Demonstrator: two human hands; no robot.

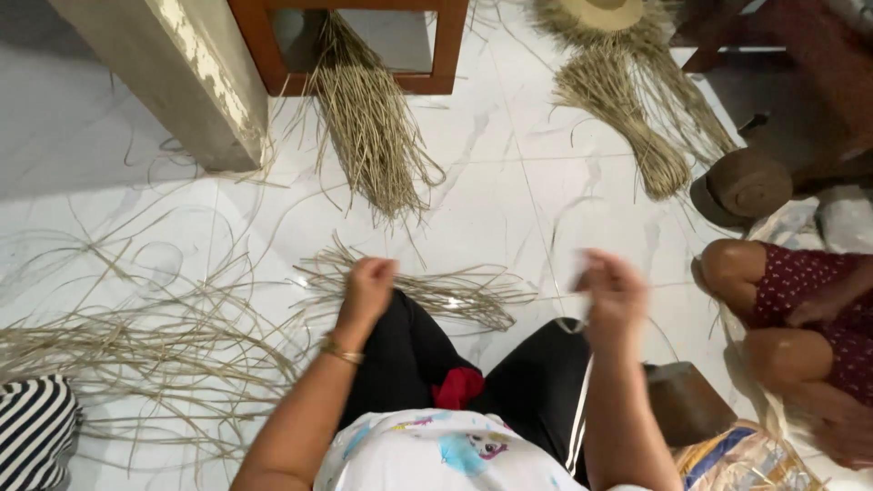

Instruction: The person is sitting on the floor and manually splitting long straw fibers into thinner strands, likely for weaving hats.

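Seated person, black trousers (427, 364), white printed top (446, 450), red cloth (457, 386) in the lap; legs stretched over a white marble floor (509, 173).

Left hand (368, 286): raised above the left knee, fingers curled shut; gold bracelet (341, 352) on the wrist. What it pinches cannot be told.

Right hand (611, 295): raised at like height, well apart from the left, blurred; fingers drawn together, seemingly on a thin pale strand, though the blur leaves this uncertain.

Loose straw bundle (455, 293): flat on the floor just beyond the knees, lying between the two hands and a little past them, nearest the left hand.

Scattered straw strands (136, 336): spread wide over the floor toward its left edge.

Striped cloth (32, 427): bottom left corner of the floor.

Dark woven hat form (687, 400): beside the right elbow, near a patterned bag (741, 459).

Second person's knees and dark red dotted garment (800, 282): right edge.

Brown woven hat (746, 186): on the floor beyond those knees.

Tied straw sheaf (368, 118): farther out, leaning from a wooden frame (364, 82).

Second sheaf (627, 109): far right, below an unfinished straw hat (600, 14).

Concrete pillar (173, 73): far left.
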